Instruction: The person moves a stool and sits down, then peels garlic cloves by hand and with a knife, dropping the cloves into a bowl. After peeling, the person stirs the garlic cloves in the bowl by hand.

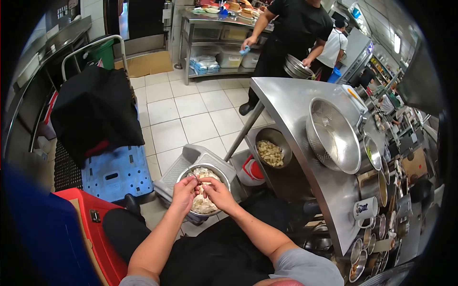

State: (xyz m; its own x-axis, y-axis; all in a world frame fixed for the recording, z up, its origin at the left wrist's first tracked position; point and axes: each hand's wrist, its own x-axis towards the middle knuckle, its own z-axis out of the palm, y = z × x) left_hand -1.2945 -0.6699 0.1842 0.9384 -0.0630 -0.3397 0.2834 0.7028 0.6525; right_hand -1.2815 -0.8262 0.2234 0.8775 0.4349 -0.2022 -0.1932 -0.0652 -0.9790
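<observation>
While the left hand [184,191] is curled nearly closed, a small unidentifiable item [199,181] is pinched between its fingertips and those of the right hand [217,191]; below, pale pieces [202,206] are held in a metal bowl [223,170] at seven o'clock.

The nearest bowl [223,174] is shiny metal, the tabletop [288,107] smooth metal, the drape [95,107] matt cloth.

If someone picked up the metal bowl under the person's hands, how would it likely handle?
The bowl would probably feel heavy for its size, since pale pieces fill much of it. Its metal wall looks rigid, so it should hardly flex. With no lid on it, the loose contents might shift or spill if tilted.
</observation>
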